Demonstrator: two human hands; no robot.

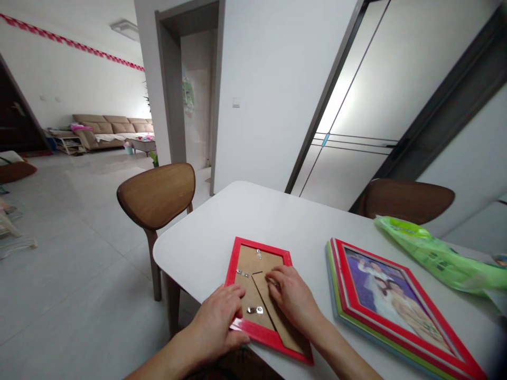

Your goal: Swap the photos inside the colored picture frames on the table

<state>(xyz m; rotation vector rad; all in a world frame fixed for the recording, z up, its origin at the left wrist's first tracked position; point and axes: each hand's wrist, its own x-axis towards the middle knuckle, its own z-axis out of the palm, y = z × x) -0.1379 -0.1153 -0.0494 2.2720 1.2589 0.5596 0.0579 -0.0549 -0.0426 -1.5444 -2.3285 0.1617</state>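
Note:
A red picture frame (261, 333) lies face down at the table's near edge, its brown backing board (247, 289) showing. A folding stand leg (291, 333) slants across the board. Metal clips show at the top (259, 254), left (242, 273) and bottom (255, 310) of the backing. My left hand (219, 319) grips the frame's lower left corner, fingers over the side and thumb along the bottom edge. Bent over the right side of the backing, my right hand (292, 295) has its fingertips on a small shiny clip, mostly hidden under them.
To the right lies a stack of frames, the top red one (380, 310) holding a photo. Behind it is a green plastic bag (447, 261). Wooden chairs stand at the white table's (273, 211) left (158, 192) and far right (410, 201).

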